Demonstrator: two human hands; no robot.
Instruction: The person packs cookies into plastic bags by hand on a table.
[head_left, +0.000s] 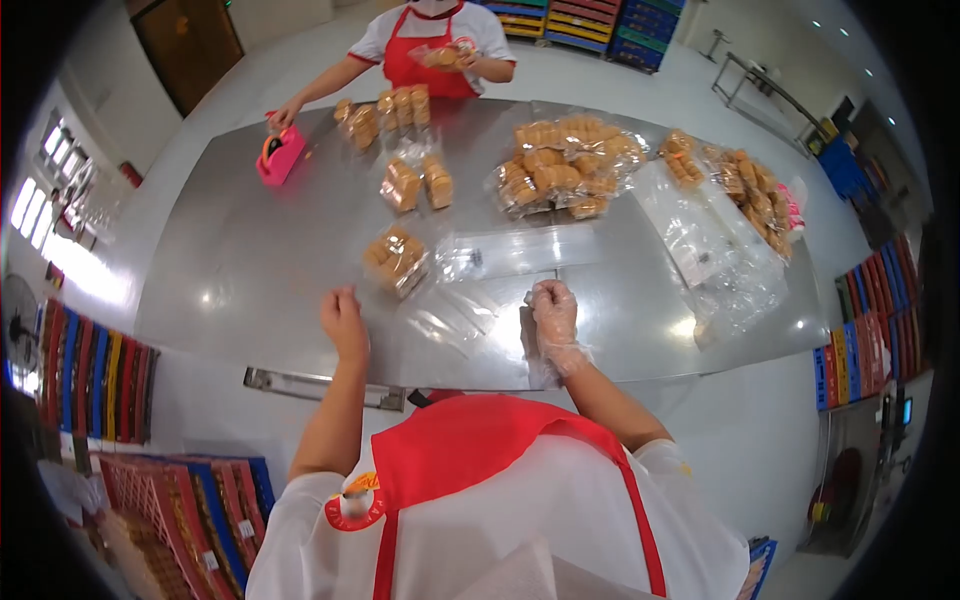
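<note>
My bare left hand is closed just over the near side of the steel table, its fingers curled. Whatever it may hold is hidden. Beyond it lies a clear bag of brown bread pieces. My right hand, in a clear plastic glove, is closed too; something small shows at its fingertips, too unclear to name. Between the hands lie thin clear plastic bags, and a flat clear plastic sheet is spread just beyond my right hand.
Across the steel table, a co-worker holds a packet and touches a pink tape dispenser. Several bread packs stand near them. A pile of bagged bread lies at centre right, beside empty plastic bags. Stacked crates line the left.
</note>
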